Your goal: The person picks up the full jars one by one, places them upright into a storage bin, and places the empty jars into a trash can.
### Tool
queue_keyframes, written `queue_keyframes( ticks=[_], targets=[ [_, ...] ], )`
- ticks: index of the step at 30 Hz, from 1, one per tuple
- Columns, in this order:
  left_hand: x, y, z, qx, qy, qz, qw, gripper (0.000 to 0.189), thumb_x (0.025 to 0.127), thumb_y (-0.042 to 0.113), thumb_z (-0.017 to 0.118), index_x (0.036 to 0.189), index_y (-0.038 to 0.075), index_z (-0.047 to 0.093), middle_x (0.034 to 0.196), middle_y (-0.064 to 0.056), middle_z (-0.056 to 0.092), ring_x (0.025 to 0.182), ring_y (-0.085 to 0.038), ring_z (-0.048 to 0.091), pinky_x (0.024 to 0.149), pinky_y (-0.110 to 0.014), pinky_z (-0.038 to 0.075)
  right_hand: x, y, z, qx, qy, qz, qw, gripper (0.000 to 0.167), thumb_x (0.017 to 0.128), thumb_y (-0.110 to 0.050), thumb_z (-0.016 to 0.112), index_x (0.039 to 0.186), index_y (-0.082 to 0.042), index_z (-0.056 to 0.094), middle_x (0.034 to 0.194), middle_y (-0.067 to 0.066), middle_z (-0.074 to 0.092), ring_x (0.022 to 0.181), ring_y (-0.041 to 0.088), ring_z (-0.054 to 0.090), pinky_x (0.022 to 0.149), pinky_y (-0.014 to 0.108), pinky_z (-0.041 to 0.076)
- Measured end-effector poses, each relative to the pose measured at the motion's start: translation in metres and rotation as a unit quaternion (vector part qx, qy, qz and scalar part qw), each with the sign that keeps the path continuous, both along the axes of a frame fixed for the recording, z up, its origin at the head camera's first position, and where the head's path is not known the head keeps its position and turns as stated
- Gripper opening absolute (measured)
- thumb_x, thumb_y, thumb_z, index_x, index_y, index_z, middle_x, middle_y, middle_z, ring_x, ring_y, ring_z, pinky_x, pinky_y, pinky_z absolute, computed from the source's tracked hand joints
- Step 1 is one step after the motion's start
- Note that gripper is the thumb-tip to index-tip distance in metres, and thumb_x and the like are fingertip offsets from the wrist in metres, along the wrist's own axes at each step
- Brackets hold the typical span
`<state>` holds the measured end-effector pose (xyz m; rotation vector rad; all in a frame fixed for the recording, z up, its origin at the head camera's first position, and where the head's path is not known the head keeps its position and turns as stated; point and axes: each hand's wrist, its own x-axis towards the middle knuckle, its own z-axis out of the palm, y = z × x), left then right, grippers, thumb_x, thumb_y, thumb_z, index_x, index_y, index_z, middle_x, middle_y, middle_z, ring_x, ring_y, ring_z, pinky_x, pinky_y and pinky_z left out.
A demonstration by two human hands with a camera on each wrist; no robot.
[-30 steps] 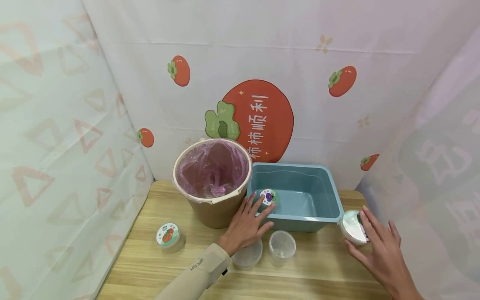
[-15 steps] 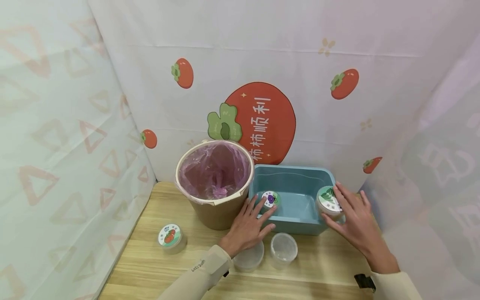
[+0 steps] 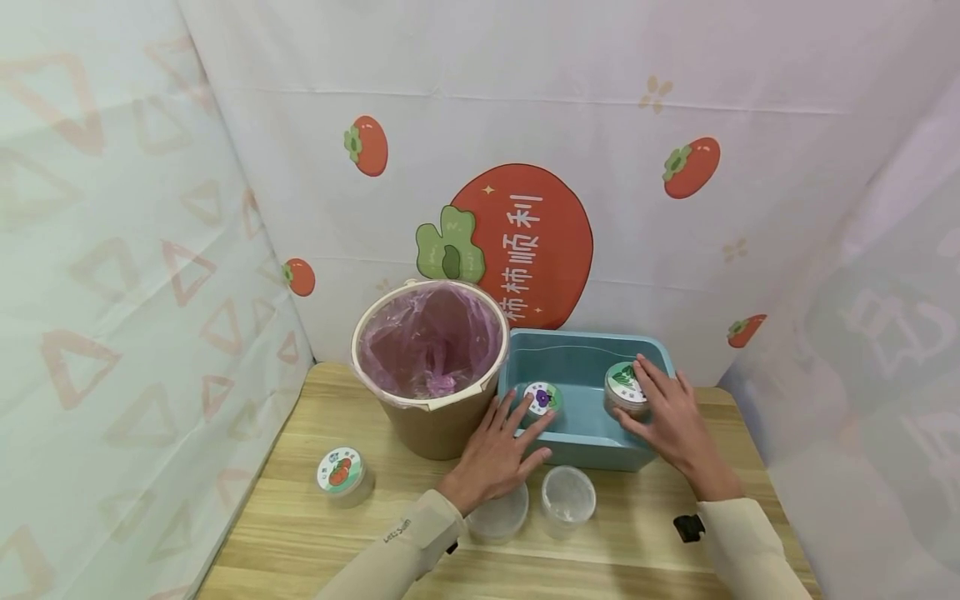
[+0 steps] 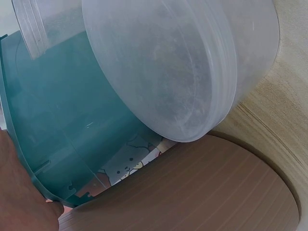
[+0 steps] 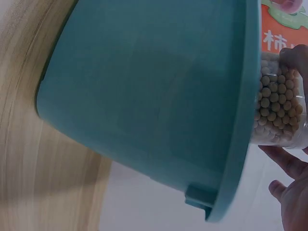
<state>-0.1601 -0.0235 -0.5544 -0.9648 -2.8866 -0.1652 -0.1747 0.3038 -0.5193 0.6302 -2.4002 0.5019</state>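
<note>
In the head view my right hand [image 3: 672, 423] holds a clear plastic jar [image 3: 622, 383] with a green-leaf label on its lid, inside the right part of the blue basin [image 3: 600, 454]. The right wrist view shows this jar [image 5: 276, 106] full of small round beige beans, with fingers along its sides just past the basin's rim. My left hand [image 3: 491, 458] reaches over the basin's front rim, its straight, spread fingers on a second jar [image 3: 542, 398] with a purple-grape label. That jar stands in the basin's left corner, partly hidden by the fingers.
A brown bin [image 3: 427, 429] lined with a purple bag stands left of the basin. On the wooden table [image 3: 277, 517] are a tomato-labelled jar [image 3: 341, 475] at left and two unlabelled clear containers, one round [image 3: 498, 512] partly under my left arm, the other [image 3: 567, 497] beside it.
My right hand has carried the leaf-labelled jar leftward from the table right of the basin, over the rim and into it. My left hand has kept its place by the grape-labelled jar.
</note>
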Motion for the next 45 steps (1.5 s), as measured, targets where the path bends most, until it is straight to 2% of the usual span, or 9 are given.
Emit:
queue_keyframes(
  ticks=[3, 6, 11, 15, 20, 29, 30, 36, 45],
  targets=[
    [0.000, 0.000, 0.000, -0.003, 0.000, 0.000, 1.0000, 0.063, 0.115, 0.062, 0.033, 0.174, 0.042, 0.024, 0.182, -0.008, 0.025, 0.172, -0.033, 0.010, 0.139, -0.052, 0.016, -0.005, -0.001, -0.006, 0.011, -0.011, -0.005, 0.9999, 0.093, 0.102, -0.068, 0.063, 0.151, 0.011, 0.057, 0.155, 0.031, 0.058, 0.131, 0.054, 0.062, 0.110, 0.085, 0.036],
    [0.001, 0.000, 0.000, -0.005, -0.001, -0.001, 1.0000, 0.063, 0.115, 0.063, 0.032, 0.174, 0.042, 0.023, 0.182, -0.007, 0.025, 0.172, -0.033, 0.010, 0.139, -0.052, 0.016, -0.008, -0.003, -0.010, 0.022, -0.019, -0.014, 0.9995, 0.088, 0.093, -0.050, 0.083, 0.150, 0.011, 0.057, 0.154, 0.031, 0.059, 0.128, 0.054, 0.065, 0.111, 0.084, 0.038],
    [0.002, 0.001, -0.002, -0.008, -0.007, 0.002, 0.9999, 0.064, 0.115, 0.064, 0.030, 0.174, 0.043, 0.022, 0.183, -0.005, 0.022, 0.172, -0.032, 0.008, 0.140, -0.052, 0.014, -0.012, -0.008, -0.013, 0.035, -0.043, -0.037, 0.9978, 0.092, 0.084, -0.037, 0.092, 0.151, 0.013, 0.055, 0.156, 0.033, 0.057, 0.123, 0.055, 0.067, 0.113, 0.083, 0.036],
    [0.002, 0.002, -0.002, -0.009, -0.011, 0.003, 0.9999, 0.064, 0.115, 0.064, 0.030, 0.174, 0.044, 0.021, 0.184, -0.004, 0.021, 0.172, -0.032, 0.007, 0.140, -0.051, 0.013, -0.013, -0.012, -0.014, 0.047, -0.076, -0.057, 0.9944, 0.094, 0.081, -0.030, 0.095, 0.153, 0.013, 0.052, 0.159, 0.033, 0.053, 0.117, 0.057, 0.068, 0.117, 0.082, 0.034],
    [0.003, 0.002, -0.002, -0.006, -0.011, 0.000, 0.9999, 0.064, 0.115, 0.064, 0.030, 0.174, 0.043, 0.021, 0.184, -0.005, 0.021, 0.172, -0.033, 0.009, 0.140, -0.052, 0.014, -0.015, -0.015, -0.016, 0.059, -0.104, -0.073, 0.9902, 0.092, 0.085, -0.027, 0.094, 0.154, 0.015, 0.049, 0.162, 0.034, 0.048, 0.119, 0.058, 0.068, 0.120, 0.081, 0.032],
    [0.002, 0.002, -0.002, -0.004, -0.003, -0.001, 1.0000, 0.063, 0.115, 0.063, 0.031, 0.174, 0.042, 0.022, 0.182, -0.008, 0.024, 0.172, -0.033, 0.010, 0.139, -0.052, 0.015, -0.018, -0.017, -0.015, 0.070, -0.120, -0.091, 0.9860, 0.086, 0.092, -0.029, 0.089, 0.154, 0.015, 0.049, 0.162, 0.036, 0.048, 0.122, 0.058, 0.067, 0.122, 0.080, 0.031],
    [0.002, 0.002, -0.002, -0.003, -0.003, -0.001, 1.0000, 0.063, 0.115, 0.063, 0.032, 0.174, 0.042, 0.023, 0.182, -0.008, 0.025, 0.172, -0.033, 0.010, 0.139, -0.053, 0.016, -0.018, -0.016, -0.014, 0.071, -0.122, -0.092, 0.9857, 0.088, 0.093, -0.035, 0.088, 0.154, 0.016, 0.049, 0.162, 0.036, 0.047, 0.124, 0.058, 0.067, 0.121, 0.081, 0.031],
    [0.001, 0.001, -0.003, 0.005, 0.007, -0.006, 0.9999, 0.063, 0.115, 0.062, 0.033, 0.174, 0.040, 0.026, 0.182, -0.010, 0.025, 0.171, -0.036, 0.014, 0.138, -0.055, 0.018, -0.016, -0.014, -0.010, 0.074, -0.145, -0.108, 0.9808, 0.101, 0.091, -0.053, 0.083, 0.158, 0.013, 0.045, 0.165, 0.034, 0.044, 0.148, 0.055, 0.050, 0.126, 0.078, 0.023],
    [-0.003, 0.001, -0.006, 0.015, 0.013, -0.010, 0.9998, 0.062, 0.115, 0.061, 0.032, 0.174, 0.039, 0.029, 0.181, -0.010, 0.027, 0.170, -0.037, 0.018, 0.138, -0.055, 0.020, -0.010, -0.010, -0.011, 0.057, -0.158, -0.111, 0.9796, 0.102, 0.088, -0.048, 0.084, 0.164, 0.006, 0.042, 0.169, 0.031, 0.041, 0.156, 0.055, 0.036, 0.130, 0.076, 0.015]
  ],
)
